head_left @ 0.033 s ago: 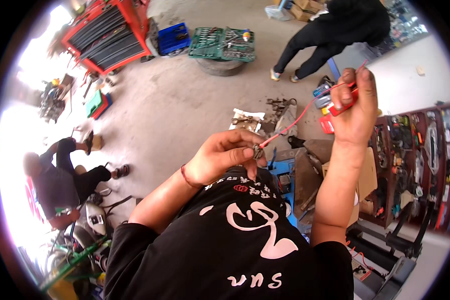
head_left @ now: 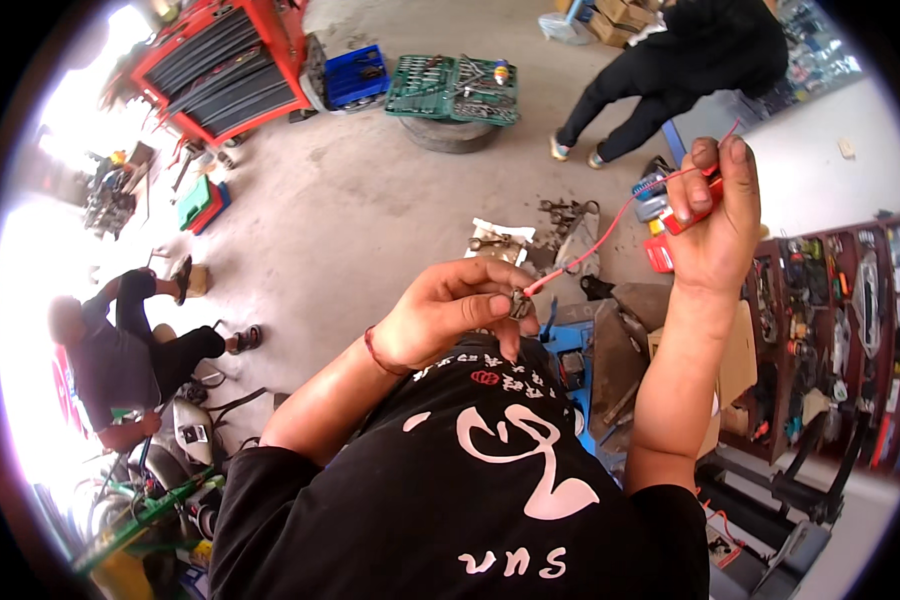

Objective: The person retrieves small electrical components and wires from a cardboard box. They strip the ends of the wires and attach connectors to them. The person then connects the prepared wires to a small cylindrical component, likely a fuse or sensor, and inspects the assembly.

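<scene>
Between the thumb and fingers of my left hand (head_left: 450, 312) is a small, dark metal fitting (head_left: 518, 304), which I cannot identify more closely. A thin red wire (head_left: 610, 232) runs from a thicker pink sleeve (head_left: 547, 281) at that fitting up to my right hand (head_left: 712, 215). Raised at the right, that hand has its fingers curled and pinches the wire near its far end, the tip sticking out past the thumb. A red object (head_left: 692, 212) shows between the curled fingers; whether it is held or lies behind them I cannot tell.
Dark metal parts (head_left: 567, 217) and a white tray (head_left: 500, 240) lie ahead on the floor. Beyond are a green socket set (head_left: 453, 88), blue case (head_left: 356, 75) and red tool cabinet (head_left: 220, 80). One person (head_left: 130, 350) sits left; another (head_left: 670, 70) stands far right. Shelves (head_left: 850, 330) line the right.
The whole view has shifted slightly, so the surroundings sit a little further right. Both hands keep the same hold on the fitting and wire.
</scene>
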A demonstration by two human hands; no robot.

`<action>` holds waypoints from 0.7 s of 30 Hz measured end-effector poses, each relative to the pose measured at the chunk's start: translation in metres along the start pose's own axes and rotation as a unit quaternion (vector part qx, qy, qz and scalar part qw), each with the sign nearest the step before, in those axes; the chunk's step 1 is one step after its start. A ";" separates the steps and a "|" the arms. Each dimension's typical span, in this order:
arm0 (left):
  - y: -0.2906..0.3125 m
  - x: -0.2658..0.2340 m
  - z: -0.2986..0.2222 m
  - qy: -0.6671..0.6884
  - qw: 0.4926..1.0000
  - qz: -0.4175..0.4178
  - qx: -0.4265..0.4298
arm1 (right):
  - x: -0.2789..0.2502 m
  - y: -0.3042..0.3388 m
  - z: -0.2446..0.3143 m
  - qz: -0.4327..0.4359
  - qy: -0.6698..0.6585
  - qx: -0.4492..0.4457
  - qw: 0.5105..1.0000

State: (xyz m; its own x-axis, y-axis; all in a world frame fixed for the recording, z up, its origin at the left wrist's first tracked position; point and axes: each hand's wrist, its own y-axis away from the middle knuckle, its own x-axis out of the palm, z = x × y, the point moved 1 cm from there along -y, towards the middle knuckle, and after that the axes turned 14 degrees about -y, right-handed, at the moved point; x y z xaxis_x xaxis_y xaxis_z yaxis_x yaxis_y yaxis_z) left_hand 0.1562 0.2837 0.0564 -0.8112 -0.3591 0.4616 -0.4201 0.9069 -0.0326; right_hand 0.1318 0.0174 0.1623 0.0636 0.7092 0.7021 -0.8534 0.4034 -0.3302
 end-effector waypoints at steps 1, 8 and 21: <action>-0.001 0.001 -0.002 -0.025 0.999 0.000 0.033 | 0.003 -0.001 -0.004 0.017 -0.011 0.018 1.000; -0.034 0.039 -0.042 -0.062 0.997 -0.018 0.032 | 0.042 0.017 -0.028 0.028 0.035 0.085 0.995; -0.040 0.071 -0.070 -0.367 0.865 -0.307 0.149 | 0.027 0.028 0.013 0.013 0.022 -0.063 0.998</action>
State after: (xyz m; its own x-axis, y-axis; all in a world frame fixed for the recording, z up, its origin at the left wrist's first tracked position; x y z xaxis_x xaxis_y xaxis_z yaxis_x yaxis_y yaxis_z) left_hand 0.1440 0.2375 0.1528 -0.3921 -0.8953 -0.2115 -0.8608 0.4382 -0.2590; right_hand 0.1032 0.0404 0.1806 0.0675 0.7436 0.6652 -0.7829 0.4528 -0.4267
